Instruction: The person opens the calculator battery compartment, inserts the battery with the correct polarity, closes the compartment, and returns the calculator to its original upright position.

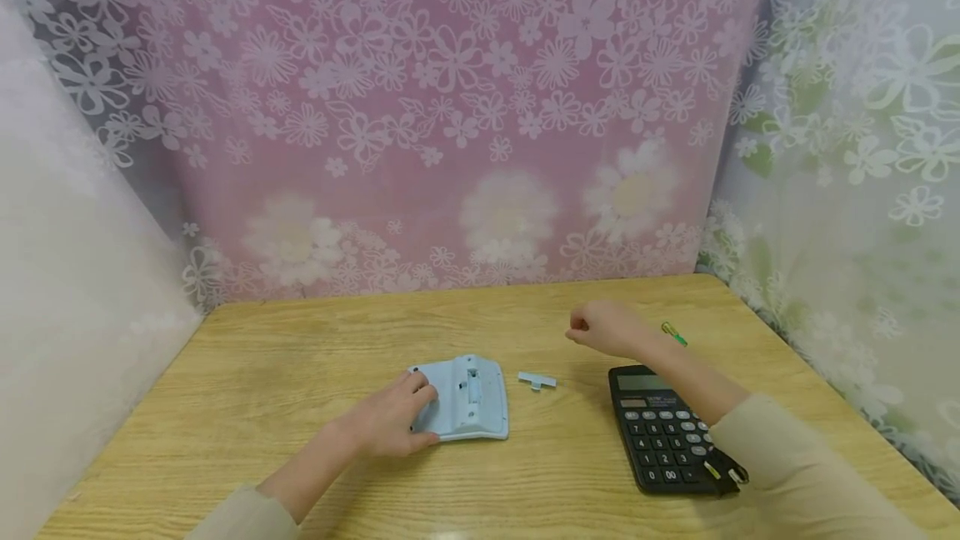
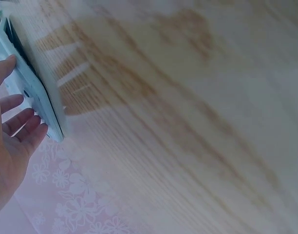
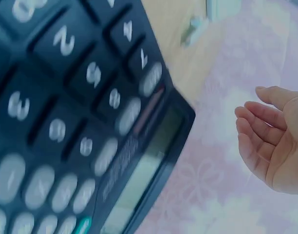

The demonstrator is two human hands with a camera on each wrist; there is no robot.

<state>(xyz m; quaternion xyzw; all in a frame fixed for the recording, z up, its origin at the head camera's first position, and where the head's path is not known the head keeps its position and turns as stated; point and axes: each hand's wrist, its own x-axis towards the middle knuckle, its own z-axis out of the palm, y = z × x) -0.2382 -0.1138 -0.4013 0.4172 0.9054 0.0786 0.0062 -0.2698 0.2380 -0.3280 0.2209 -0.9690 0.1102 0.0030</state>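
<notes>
A light-blue device (image 1: 445, 400) lies back side up on the table, its battery compartment (image 1: 473, 390) uncovered. My left hand (image 1: 392, 415) grips its left end, with the thumb along the near edge and the fingers over the far part. In the left wrist view the fingers of my left hand (image 2: 12, 126) meet the edge of the device (image 2: 42, 100). Beside its right side lies a small light-blue battery cover (image 1: 537, 380). My right hand (image 1: 609, 328) is raised beyond a black calculator (image 1: 660, 444); the right wrist view shows that hand (image 3: 273, 139) loosely curled with nothing in it.
A small yellow-green stick-like object (image 1: 674, 334) lies behind my right forearm. At the calculator's near right corner is a small black object (image 1: 723, 472) with a yellow-green strip, unclear in kind. Floral curtains (image 1: 450, 107) hang behind and beside the wooden table (image 1: 300, 357).
</notes>
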